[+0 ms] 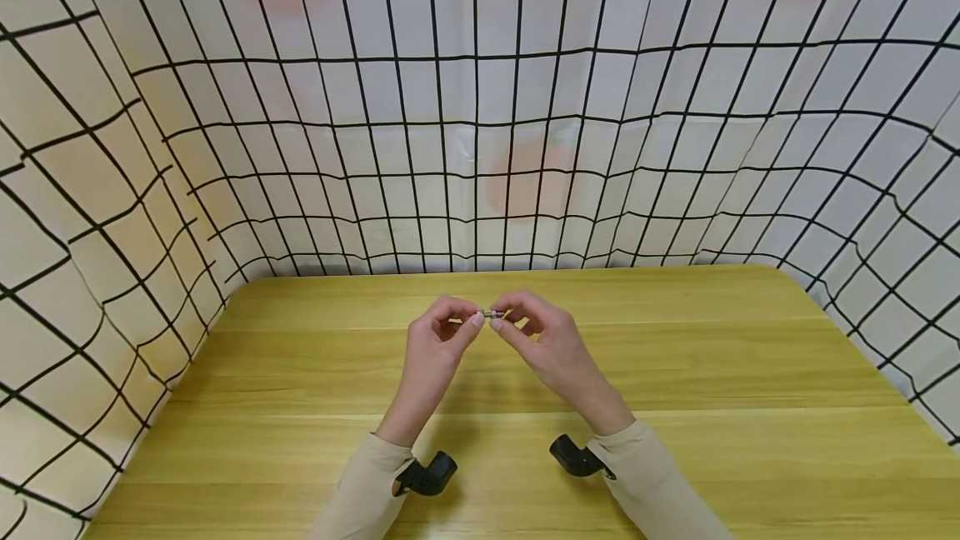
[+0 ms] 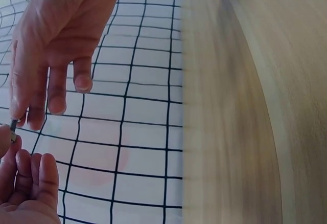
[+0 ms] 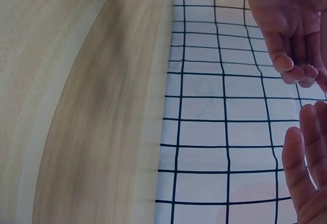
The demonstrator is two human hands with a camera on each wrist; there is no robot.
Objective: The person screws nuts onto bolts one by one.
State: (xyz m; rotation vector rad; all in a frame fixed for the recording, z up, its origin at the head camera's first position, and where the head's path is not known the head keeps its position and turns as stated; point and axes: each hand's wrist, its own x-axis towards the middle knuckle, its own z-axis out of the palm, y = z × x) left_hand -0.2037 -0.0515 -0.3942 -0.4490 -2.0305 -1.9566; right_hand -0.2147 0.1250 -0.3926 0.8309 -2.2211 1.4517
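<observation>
A small, silvery, bolt-like metal piece (image 1: 491,314) spans the short gap between both hands, above the far half of the table. My left hand (image 1: 437,342) pinches its left end with thumb and forefinger. From the other side, the thumb and forefinger of my right hand (image 1: 551,350) pinch the right end. In the left wrist view the metal piece (image 2: 13,125) shows at the left edge, between the fingertips of both hands. Fingertips cover its two ends. The other fingers are loosely bent away from it.
Beneath the hands lies a wooden table (image 1: 300,390) with rounded far corners. White sheeting with a black grid (image 1: 450,90) rises behind it and along both sides. Black wrist cameras (image 1: 431,473) stick out from the beige sleeves (image 1: 367,482).
</observation>
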